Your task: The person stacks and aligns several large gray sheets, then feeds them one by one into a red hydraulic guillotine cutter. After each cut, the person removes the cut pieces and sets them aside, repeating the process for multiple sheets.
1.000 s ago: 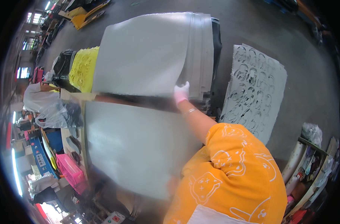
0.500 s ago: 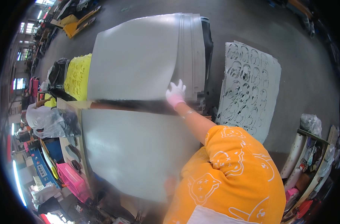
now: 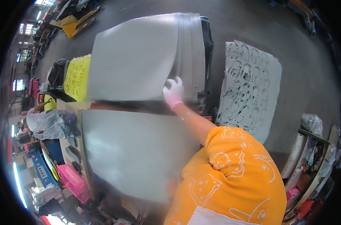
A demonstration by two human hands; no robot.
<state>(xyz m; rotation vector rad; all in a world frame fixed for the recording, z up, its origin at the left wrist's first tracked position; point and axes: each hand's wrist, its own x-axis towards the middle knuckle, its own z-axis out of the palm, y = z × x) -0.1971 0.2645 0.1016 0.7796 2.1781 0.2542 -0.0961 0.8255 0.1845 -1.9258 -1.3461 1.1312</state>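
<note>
My right hand [image 3: 173,90], in a white glove with a pink cuff, reaches out to the near right corner of the top grey sheet [image 3: 134,60]. Its fingers are apart and slightly bent, touching or close to the sheet's curved edge; no grip shows. This sheet lies on a stack of similar large sheets [image 3: 192,56], their edges fanned out on the right. Nearer to me, another grey sheet [image 3: 136,150] covers the worktable. My left hand [image 3: 172,186] is a blurred reddish patch by that sheet's lower right edge, mostly behind my orange shirt, its fingers indistinct.
On the right, punched grey sheets [image 3: 249,86] with rows of curved cutouts lie stacked. Yellow cut sheets [image 3: 77,78] stand left of the stack. A pink basket [image 3: 74,182] and another person [image 3: 46,120] are farther left. A loaded shelf [image 3: 309,161] stands at the right.
My right hand has shifted slightly left and its spread fingers have bent inward. The grey sheets appear to lie as before.
</note>
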